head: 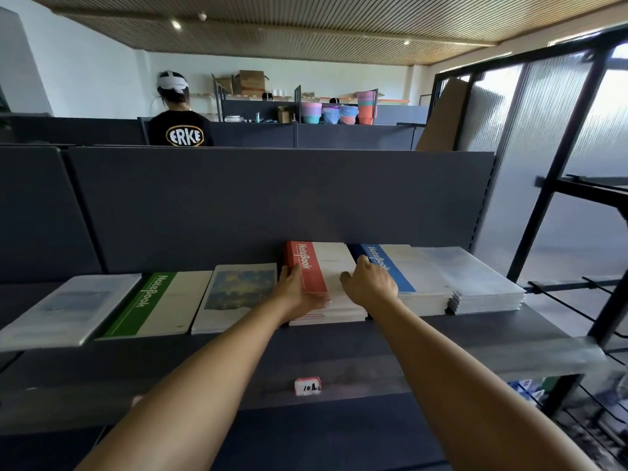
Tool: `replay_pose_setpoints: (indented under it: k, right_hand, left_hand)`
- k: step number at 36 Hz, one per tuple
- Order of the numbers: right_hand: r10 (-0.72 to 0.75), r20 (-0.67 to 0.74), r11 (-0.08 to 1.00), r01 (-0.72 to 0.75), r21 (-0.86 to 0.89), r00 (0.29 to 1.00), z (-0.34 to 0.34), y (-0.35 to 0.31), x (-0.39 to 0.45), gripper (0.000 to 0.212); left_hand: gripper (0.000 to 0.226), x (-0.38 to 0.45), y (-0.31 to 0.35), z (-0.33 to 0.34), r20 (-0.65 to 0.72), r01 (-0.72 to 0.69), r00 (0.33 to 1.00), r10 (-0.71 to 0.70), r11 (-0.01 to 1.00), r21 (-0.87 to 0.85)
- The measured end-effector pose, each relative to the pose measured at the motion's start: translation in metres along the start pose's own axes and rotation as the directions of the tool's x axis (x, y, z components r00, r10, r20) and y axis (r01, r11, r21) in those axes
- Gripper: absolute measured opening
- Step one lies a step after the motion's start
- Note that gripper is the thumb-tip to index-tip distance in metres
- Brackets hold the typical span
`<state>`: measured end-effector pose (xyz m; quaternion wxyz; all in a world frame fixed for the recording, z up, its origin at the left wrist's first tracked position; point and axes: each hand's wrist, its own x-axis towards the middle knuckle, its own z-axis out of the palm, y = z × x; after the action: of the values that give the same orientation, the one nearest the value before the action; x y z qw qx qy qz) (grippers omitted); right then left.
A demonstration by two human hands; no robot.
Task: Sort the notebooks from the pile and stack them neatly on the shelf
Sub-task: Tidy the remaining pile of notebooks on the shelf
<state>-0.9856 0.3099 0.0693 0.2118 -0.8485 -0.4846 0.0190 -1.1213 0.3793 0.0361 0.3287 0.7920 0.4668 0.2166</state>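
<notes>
A stack of red-and-white notebooks (331, 266) lies on the dark shelf (441, 338), right of centre. My left hand (294, 290) holds its left edge, thumb on the red cover band. My right hand (370, 282) rests on the stack's right side, fingers reaching onto the neighbouring blue-and-white notebook stack (407, 273). Further right sits a stack of pale wrapped notebooks (475, 283). To the left lie a painting-cover notebook (238, 294), a green-and-white notebook (163, 304) and a grey-cover notebook (68, 307).
A dark back panel (272, 198) rises behind the shelf. A small price tag (307, 385) stands on the shelf's front edge. A black metal frame (557, 185) and wire rack stand at the right. A person in a black shirt (180, 130) stands beyond the panel.
</notes>
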Motion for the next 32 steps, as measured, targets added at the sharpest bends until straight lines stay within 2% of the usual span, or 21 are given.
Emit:
replay_pose_setpoints:
  k: [3, 8, 13, 17, 22, 26, 32]
  right_hand:
    - [0.030, 0.035, 0.999, -0.031, 0.035, 0.999, 0.003, -0.004, 0.001, 0.039]
    - [0.050, 0.116, 0.991, -0.064, 0.117, 0.992, -0.001, -0.002, 0.006, 0.044]
    - [-0.002, 0.151, 1.000, 0.003, -0.009, 0.989, -0.002, -0.002, 0.004, 0.047]
    - [-0.026, 0.084, 0.997, 0.032, -0.076, 0.996, 0.002, -0.006, 0.000, 0.042]
    - [-0.150, 0.034, 0.966, 0.154, -0.208, 0.988, 0.009, -0.007, -0.005, 0.041]
    - [-0.230, 0.027, 0.948, 0.230, -0.220, 0.973, 0.009, -0.009, -0.010, 0.046]
    - [-0.406, 0.004, 0.890, 0.396, -0.224, 0.914, 0.013, -0.030, -0.023, 0.042]
  left_hand:
    - [0.102, 0.001, 0.000, 0.002, -0.016, 0.002, 1.000, -0.002, 1.000, -0.019]
    - [0.094, 0.005, -0.002, 0.006, -0.007, -0.007, 1.000, 0.007, 0.999, 0.045]
    - [0.098, 0.007, -0.002, 0.002, 0.050, 0.021, 0.998, -0.030, 0.984, 0.175]
    - [0.096, 0.004, 0.001, -0.001, 0.043, 0.037, 0.998, -0.054, 0.940, 0.340]
    - [0.083, -0.007, 0.003, -0.004, -0.019, -0.039, 0.998, 0.055, 0.870, 0.492]
    - [0.081, -0.021, -0.003, -0.010, -0.077, -0.030, 0.994, 0.077, 0.876, 0.482]
    - [0.064, -0.056, -0.028, -0.034, -0.213, 0.033, 0.974, 0.081, 0.875, 0.483]
